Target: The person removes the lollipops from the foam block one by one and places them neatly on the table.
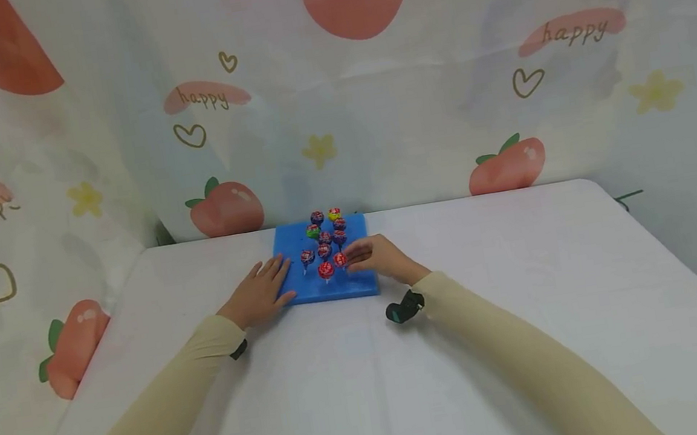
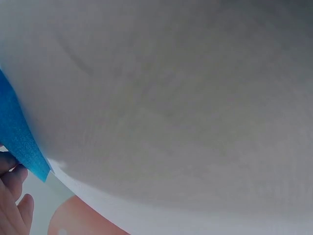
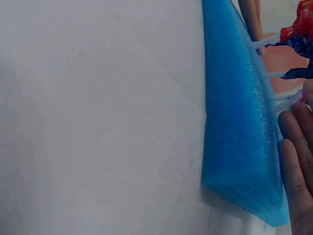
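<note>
A blue foam block lies on the table with several wrapped lollipops standing in it on white sticks. My left hand rests with straight, spread fingers on the block's left edge. From the right side, my right hand pinches a red-wrapped lollipop near the front. Just left of that one stands another red lollipop. In the right wrist view, the fingers are beside the foam, close to a white stick with a pinkish wrapper; the fingertips are partly cut off by the frame.
A white cloth covers the table. Behind it hangs a printed curtain with peaches, hearts and flowers. Farther back on the foam, several more lollipops stand close together, among them a green one and a yellow one.
</note>
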Demonstrator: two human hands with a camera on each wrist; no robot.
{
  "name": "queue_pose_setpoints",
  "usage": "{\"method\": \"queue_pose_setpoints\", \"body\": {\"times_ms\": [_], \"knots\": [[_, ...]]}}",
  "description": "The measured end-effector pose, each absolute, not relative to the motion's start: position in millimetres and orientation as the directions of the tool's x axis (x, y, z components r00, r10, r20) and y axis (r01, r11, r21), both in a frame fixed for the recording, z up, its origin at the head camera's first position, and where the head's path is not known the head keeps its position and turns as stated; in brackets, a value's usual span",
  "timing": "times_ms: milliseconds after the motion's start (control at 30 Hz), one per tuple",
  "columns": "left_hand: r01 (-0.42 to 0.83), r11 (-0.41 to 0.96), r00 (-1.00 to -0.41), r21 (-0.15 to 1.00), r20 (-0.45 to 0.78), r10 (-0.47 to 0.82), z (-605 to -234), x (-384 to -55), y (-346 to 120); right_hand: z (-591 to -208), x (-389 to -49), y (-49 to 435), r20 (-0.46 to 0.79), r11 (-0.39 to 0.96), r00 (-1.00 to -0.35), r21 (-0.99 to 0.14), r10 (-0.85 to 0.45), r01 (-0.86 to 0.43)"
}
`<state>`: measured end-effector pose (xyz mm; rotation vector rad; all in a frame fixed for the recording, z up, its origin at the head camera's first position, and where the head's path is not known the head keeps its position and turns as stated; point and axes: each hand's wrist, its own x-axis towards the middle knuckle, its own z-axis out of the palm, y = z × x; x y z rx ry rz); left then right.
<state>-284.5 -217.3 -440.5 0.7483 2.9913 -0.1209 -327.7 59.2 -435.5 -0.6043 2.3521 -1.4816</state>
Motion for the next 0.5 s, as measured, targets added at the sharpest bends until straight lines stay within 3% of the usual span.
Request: {"method": "queue_pose_setpoints", "body": {"times_ms": [267, 500], "knots": [[0.473, 0.879, -0.881, -0.065, -0.071, 0.468, -439.6, -282.9, -216.8, -436.1, -327.5, 49.9, -0.052, 0.533, -0.913, -0.825, -0.404, -0.189], [0.467, 0.882, -0.884, -0.066, -0.07, 0.463, -439.4, -282.8, -216.2, -434.2, -326.8, 46.8, -0.056, 0.54, -0.925, -0.824, -0.376, -0.17]]}}
